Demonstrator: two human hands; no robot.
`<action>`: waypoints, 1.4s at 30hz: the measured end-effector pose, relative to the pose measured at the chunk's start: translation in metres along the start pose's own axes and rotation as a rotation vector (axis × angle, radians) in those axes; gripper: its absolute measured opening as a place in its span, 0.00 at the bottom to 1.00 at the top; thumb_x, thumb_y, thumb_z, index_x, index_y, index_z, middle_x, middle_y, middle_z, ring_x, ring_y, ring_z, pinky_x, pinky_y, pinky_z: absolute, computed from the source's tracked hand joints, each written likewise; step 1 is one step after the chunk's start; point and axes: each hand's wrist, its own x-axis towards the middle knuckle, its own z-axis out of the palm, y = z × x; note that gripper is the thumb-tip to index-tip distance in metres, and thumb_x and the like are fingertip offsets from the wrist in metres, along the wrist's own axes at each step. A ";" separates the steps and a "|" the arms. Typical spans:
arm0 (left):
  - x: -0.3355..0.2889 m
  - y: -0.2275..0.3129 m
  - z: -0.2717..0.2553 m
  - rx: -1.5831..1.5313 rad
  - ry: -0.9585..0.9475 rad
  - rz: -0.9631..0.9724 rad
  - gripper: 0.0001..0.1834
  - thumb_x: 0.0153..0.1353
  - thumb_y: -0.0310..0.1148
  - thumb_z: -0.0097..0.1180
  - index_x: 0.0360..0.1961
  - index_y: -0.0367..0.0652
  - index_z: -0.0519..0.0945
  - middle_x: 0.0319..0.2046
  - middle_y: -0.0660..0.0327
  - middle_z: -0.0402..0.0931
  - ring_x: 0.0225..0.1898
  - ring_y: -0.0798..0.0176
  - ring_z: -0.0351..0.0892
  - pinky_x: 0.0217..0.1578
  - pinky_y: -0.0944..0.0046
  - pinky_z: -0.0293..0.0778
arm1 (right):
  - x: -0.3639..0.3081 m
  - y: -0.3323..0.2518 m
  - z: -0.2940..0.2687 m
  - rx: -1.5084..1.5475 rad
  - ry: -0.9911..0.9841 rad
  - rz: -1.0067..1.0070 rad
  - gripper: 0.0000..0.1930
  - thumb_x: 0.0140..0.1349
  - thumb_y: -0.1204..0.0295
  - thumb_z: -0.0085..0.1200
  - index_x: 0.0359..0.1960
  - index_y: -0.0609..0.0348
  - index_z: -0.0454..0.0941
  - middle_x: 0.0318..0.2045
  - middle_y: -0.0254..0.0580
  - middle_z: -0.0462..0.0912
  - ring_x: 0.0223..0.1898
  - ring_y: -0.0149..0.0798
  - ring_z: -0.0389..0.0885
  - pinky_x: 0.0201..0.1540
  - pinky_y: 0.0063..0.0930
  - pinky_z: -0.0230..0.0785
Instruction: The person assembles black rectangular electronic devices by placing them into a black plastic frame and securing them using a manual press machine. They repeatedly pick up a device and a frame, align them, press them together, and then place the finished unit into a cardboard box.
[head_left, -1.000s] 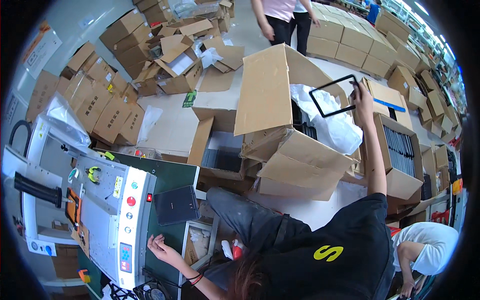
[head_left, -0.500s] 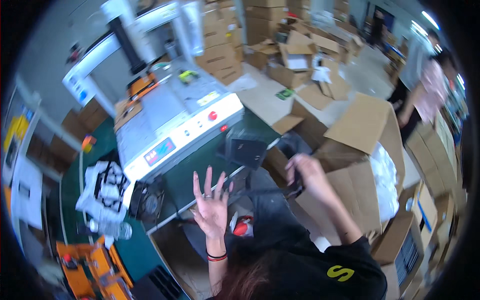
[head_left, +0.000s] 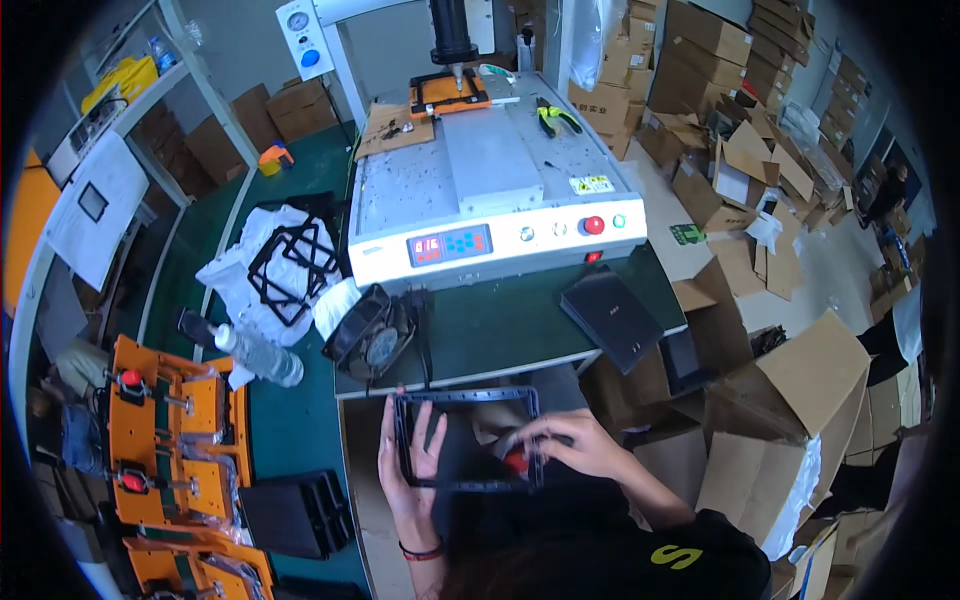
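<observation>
A black rectangular plastic frame (head_left: 465, 487) is held up in front of my lap. My left hand (head_left: 408, 470) bears its left side, the thumb outside and the other fingers seen through the opening. My right hand (head_left: 575, 445) is at the frame's right side with curled fingers; their tips are slightly blurred. A red object (head_left: 517, 460) shows partly behind the frame and my right fingers. Beyond my hands, on the green table (head_left: 500, 330), stand a black fan (head_left: 372, 335) and, at the right edge, a flat black box (head_left: 612, 315).
A white-fronted press machine (head_left: 500, 240) fills the table's back. At left lie more black frames (head_left: 292, 265) on white wrap, a plastic bottle (head_left: 260, 355), orange clamp fixtures (head_left: 150, 440) and stacked black parts (head_left: 295, 510). Open cardboard cartons (head_left: 770, 420) crowd the right.
My view has turned, shifting the press toward the middle. My left hand, spread and holding nothing before, now supports the frame. My right hand has come in closer to my left.
</observation>
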 end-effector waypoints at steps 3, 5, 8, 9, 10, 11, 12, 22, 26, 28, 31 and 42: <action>0.019 -0.002 0.017 -0.010 0.024 -0.079 0.37 0.65 0.46 0.43 0.68 0.39 0.47 0.68 0.58 0.47 0.64 0.50 0.57 0.63 0.48 0.56 | 0.008 -0.001 -0.030 0.059 -0.152 -0.093 0.13 0.62 0.72 0.52 0.48 0.59 0.78 0.39 0.41 0.83 0.34 0.37 0.83 0.40 0.30 0.75; 0.040 -0.006 0.029 0.014 0.003 -0.143 0.41 0.63 0.48 0.47 0.69 0.38 0.46 0.68 0.57 0.47 0.64 0.49 0.58 0.62 0.48 0.59 | 0.016 -0.003 -0.053 0.046 -0.178 -0.161 0.15 0.60 0.71 0.55 0.49 0.58 0.78 0.42 0.43 0.82 0.37 0.40 0.83 0.41 0.32 0.74; 0.078 -0.012 0.048 0.027 -0.083 -0.229 0.44 0.61 0.48 0.50 0.68 0.37 0.44 0.68 0.53 0.47 0.64 0.46 0.58 0.61 0.47 0.61 | 0.024 -0.011 -0.079 -0.022 -0.131 -0.141 0.16 0.59 0.71 0.56 0.50 0.57 0.78 0.41 0.45 0.82 0.39 0.44 0.82 0.42 0.32 0.73; 0.090 -0.016 0.057 0.007 -0.114 -0.249 0.45 0.59 0.47 0.53 0.68 0.36 0.44 0.68 0.49 0.46 0.64 0.44 0.57 0.60 0.46 0.62 | 0.024 -0.013 -0.087 -0.008 -0.102 -0.147 0.16 0.59 0.71 0.56 0.49 0.57 0.78 0.39 0.45 0.82 0.38 0.44 0.82 0.42 0.32 0.73; 0.101 -0.016 0.062 0.023 -0.140 -0.260 0.46 0.59 0.47 0.53 0.68 0.36 0.43 0.68 0.48 0.46 0.64 0.44 0.57 0.60 0.46 0.61 | 0.026 -0.014 -0.094 -0.004 -0.082 -0.152 0.15 0.59 0.72 0.56 0.49 0.57 0.79 0.38 0.45 0.82 0.37 0.44 0.82 0.41 0.32 0.72; 0.108 -0.016 0.066 0.032 -0.167 -0.268 0.46 0.59 0.47 0.53 0.68 0.36 0.43 0.68 0.48 0.46 0.64 0.44 0.57 0.60 0.46 0.61 | 0.027 -0.015 -0.099 0.006 -0.060 -0.129 0.15 0.60 0.72 0.56 0.48 0.58 0.79 0.38 0.45 0.82 0.37 0.44 0.82 0.40 0.33 0.72; 0.117 -0.017 0.073 0.039 -0.194 -0.277 0.46 0.59 0.46 0.53 0.68 0.36 0.43 0.67 0.48 0.46 0.64 0.44 0.56 0.60 0.46 0.61 | 0.027 -0.017 -0.104 0.016 -0.037 -0.104 0.14 0.60 0.72 0.55 0.48 0.58 0.79 0.37 0.45 0.82 0.36 0.45 0.81 0.40 0.33 0.72; 0.157 -0.038 0.093 0.343 -0.486 -0.293 0.37 0.67 0.48 0.38 0.67 0.33 0.48 0.66 0.44 0.50 0.66 0.43 0.52 0.64 0.48 0.51 | -0.035 -0.024 -0.085 -0.096 0.457 0.011 0.07 0.57 0.78 0.56 0.38 0.65 0.81 0.30 0.45 0.83 0.27 0.35 0.83 0.32 0.24 0.74; 0.163 -0.009 0.120 0.541 -0.508 -0.186 0.34 0.67 0.45 0.38 0.66 0.32 0.51 0.65 0.43 0.54 0.66 0.48 0.54 0.64 0.53 0.51 | -0.078 -0.015 -0.057 0.005 0.843 -0.037 0.06 0.54 0.80 0.55 0.33 0.69 0.80 0.29 0.48 0.83 0.27 0.35 0.82 0.31 0.22 0.75; 0.173 0.004 0.124 0.660 -0.490 -0.179 0.35 0.67 0.45 0.39 0.66 0.30 0.51 0.64 0.43 0.55 0.66 0.50 0.55 0.63 0.54 0.52 | -0.092 -0.008 -0.050 0.031 0.908 -0.101 0.05 0.55 0.80 0.54 0.31 0.70 0.78 0.29 0.49 0.82 0.27 0.35 0.82 0.30 0.25 0.76; 0.204 0.022 0.128 0.747 -0.438 -0.146 0.38 0.65 0.45 0.44 0.65 0.27 0.49 0.63 0.42 0.56 0.65 0.51 0.55 0.64 0.55 0.50 | -0.097 -0.008 -0.037 0.065 0.945 -0.113 0.05 0.57 0.79 0.54 0.32 0.70 0.77 0.30 0.47 0.81 0.27 0.33 0.81 0.30 0.25 0.77; 0.339 0.028 0.101 1.056 -0.075 -0.298 0.37 0.60 0.49 0.50 0.64 0.37 0.57 0.59 0.42 0.58 0.61 0.51 0.56 0.60 0.53 0.52 | -0.098 0.021 0.015 0.337 1.009 -0.268 0.08 0.60 0.75 0.55 0.36 0.70 0.77 0.33 0.48 0.80 0.28 0.33 0.80 0.30 0.24 0.77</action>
